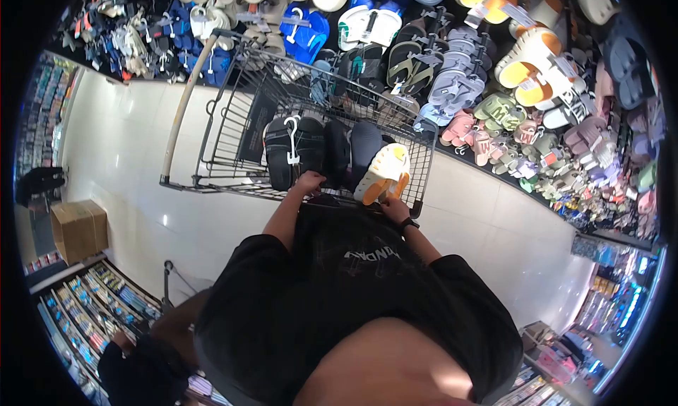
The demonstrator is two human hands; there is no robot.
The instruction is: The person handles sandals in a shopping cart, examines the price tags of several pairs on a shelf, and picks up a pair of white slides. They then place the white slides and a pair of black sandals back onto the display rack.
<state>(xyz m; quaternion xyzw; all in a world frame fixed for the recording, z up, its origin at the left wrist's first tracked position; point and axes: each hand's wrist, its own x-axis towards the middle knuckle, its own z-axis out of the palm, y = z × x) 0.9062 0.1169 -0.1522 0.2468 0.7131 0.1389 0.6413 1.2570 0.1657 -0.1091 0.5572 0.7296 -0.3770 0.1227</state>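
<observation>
In the wire shopping cart (233, 169) lies a pair of black sandals (296, 155) on a white plastic hanger. Dark slippers (366, 145) are beside it, and a pair of cream-and-yellow sandals (390, 167) leans at the cart's near right corner. My left hand (308, 183) is at the near rim by the black sandals, fingers curled; what they grip is hidden. My right hand (395, 210), with a dark band on the wrist, is closed at the lower end of the cream-and-yellow sandals.
Racks of hanging footwear, including blue sandals (304, 35) and grey sandals (459, 74), run behind the cart and to the right. A cardboard box (79, 229) stands on the pale floor (134, 138) at left. Another person (152, 360) is at lower left by shelves.
</observation>
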